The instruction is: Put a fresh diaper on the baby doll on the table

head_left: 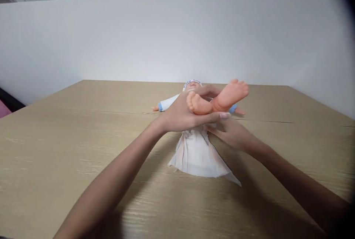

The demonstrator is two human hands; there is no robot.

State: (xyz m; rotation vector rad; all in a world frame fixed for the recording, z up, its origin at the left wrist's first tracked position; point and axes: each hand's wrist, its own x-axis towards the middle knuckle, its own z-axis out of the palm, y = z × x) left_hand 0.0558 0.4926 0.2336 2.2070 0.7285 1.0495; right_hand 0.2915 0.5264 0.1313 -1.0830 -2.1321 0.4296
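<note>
A baby doll (169, 103) lies on its back with its head at the far side, arms spread out. It wears a white top with blue cuffs and a lettered white headband. My left hand (183, 111) is wrapped round the doll's lower legs and holds its bare feet (231, 94) up. Beneath the doll's bottom, a white diaper (196, 155) with gathered edges spreads out towards me. My right hand (234, 133) is at the diaper's right edge, fingertips closed on it near the doll's bottom; some of its fingers are hidden behind my left hand.
The wood-grain table (69, 157) has seams running across it. A white partition (166, 39) rises behind its far edge. At the far left, a pink and black item (8, 102) shows beside the table.
</note>
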